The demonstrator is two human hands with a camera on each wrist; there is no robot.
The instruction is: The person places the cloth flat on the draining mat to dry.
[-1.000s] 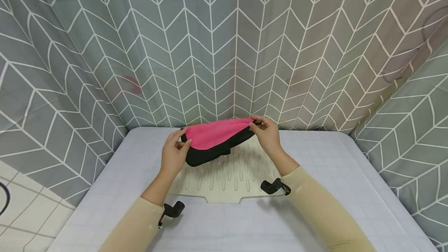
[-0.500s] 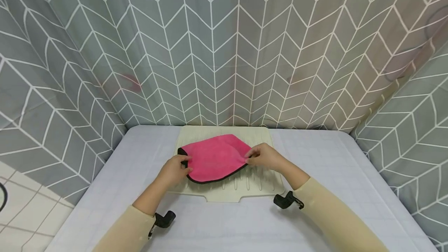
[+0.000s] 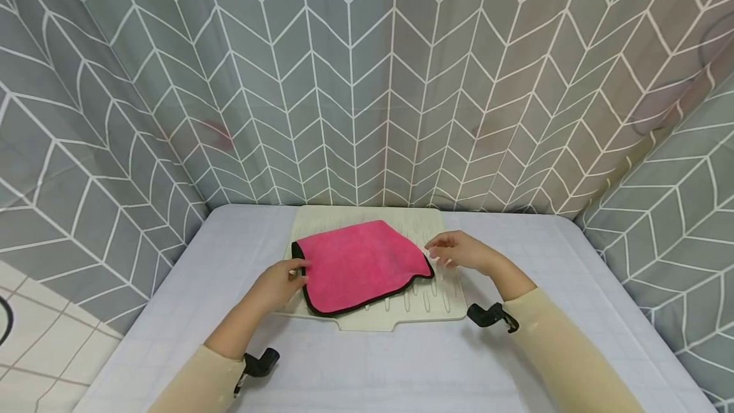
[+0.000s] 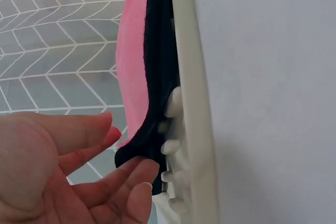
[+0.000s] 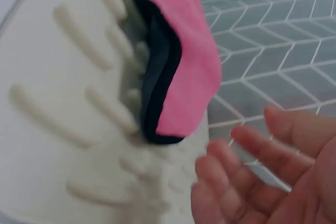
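Note:
A pink cloth (image 3: 361, 266) with black edging lies slightly rumpled on a cream ribbed mat (image 3: 367, 322). At its left edge is my left hand (image 3: 281, 283). The left wrist view shows that hand's thumb and fingers spread apart, with fingertips at the cloth's black border (image 4: 152, 103). My right hand (image 3: 463, 252) is just off the cloth's right corner, its fingers loosely bent around nothing. In the right wrist view a gap shows between the right fingers (image 5: 220, 156) and the corner of the pink cloth (image 5: 194, 87).
The mat lies on a table with a white cover (image 3: 355, 375). Grey curtains (image 3: 373, 81) with white chevron lines stand behind and on both sides. Black wrist-worn devices (image 3: 260, 362) sit at both sleeves. Raised ribs (image 5: 81, 35) stick up from the mat.
The cloth came down from above the mat and now lies flat on it, pink side up. My right hand let go of its corner and moved right; my left fingers have loosened.

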